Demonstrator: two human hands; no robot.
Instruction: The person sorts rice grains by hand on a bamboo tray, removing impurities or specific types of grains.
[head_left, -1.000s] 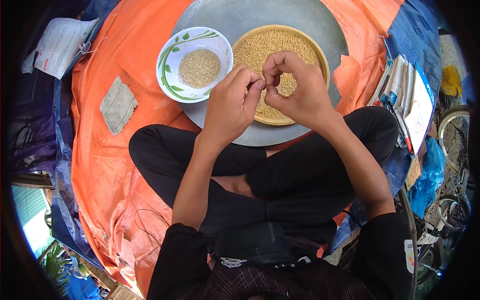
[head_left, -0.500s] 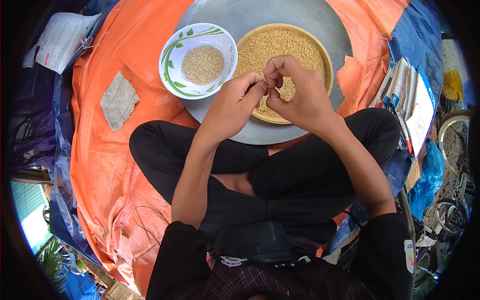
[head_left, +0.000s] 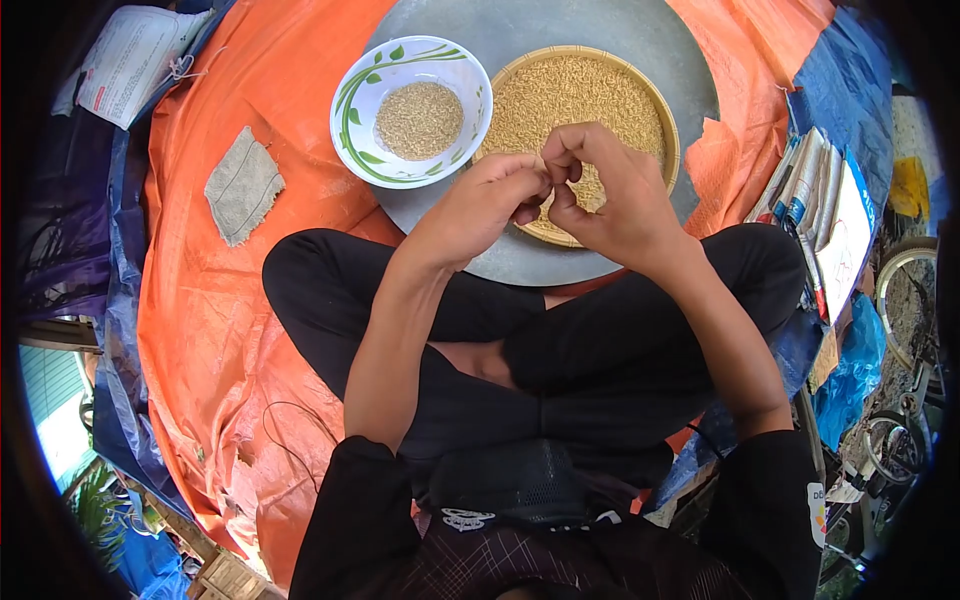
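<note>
My left hand (head_left: 490, 205) and my right hand (head_left: 618, 195) meet fingertip to fingertip above the near side of a round woven tray (head_left: 672, 150) of golden unhusked grain (head_left: 580, 95). Both are closed in a pinch. Whatever lies between the fingertips is too small to make out, possibly a single grain. Left of the tray stands a white bowl (head_left: 345, 120) with a green leaf pattern, holding paler grain (head_left: 420, 120) at its bottom. Tray and bowl both rest on a large round grey metal platter (head_left: 500, 268).
An orange tarpaulin (head_left: 220, 340) covers the ground, with a grey cloth scrap (head_left: 245, 187) on it at left. Folded sacks (head_left: 815, 200) lie at the right, near a bicycle wheel (head_left: 905, 300). A printed white sack (head_left: 130, 65) lies at the upper left. My crossed legs (head_left: 400, 370) border the platter.
The view has shifted slightly, so the bowl, tray and platter appear a little further right. Both hands stay pinched together over the tray, the left fingers a bit more curled in.
</note>
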